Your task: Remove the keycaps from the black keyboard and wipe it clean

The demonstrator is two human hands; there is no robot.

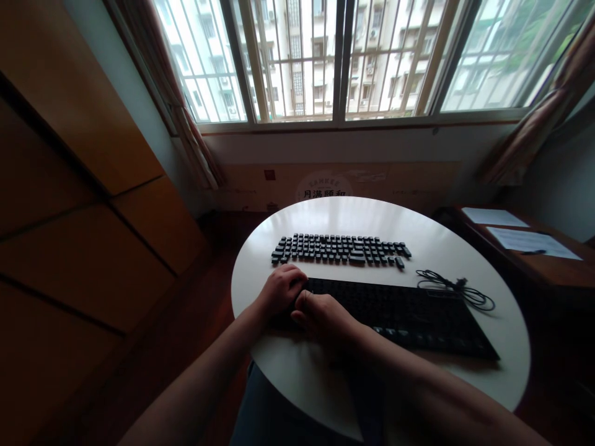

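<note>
A black keyboard (418,316) lies on the round white table, and many of its keys look stripped of caps; a few lighter caps show along its near edge. My left hand (281,290) is curled over the keyboard's far left corner. Close beside it, my right hand (325,314) is closed in a pinch above the keyboard's left end. A thin wire-like line shows at its fingers, but what they hold is too small to make out. Beyond the keyboard, loose black keycaps (339,249) stand in rows laid out like a keyboard.
A coiled black cable (458,288) rests at the keyboard's far right. The round table's rim (523,347) curves around on the right. Papers (532,241) and a pen lie on a brown side table (564,269). A wooden cabinet (88,248) stands at left, a barred window behind.
</note>
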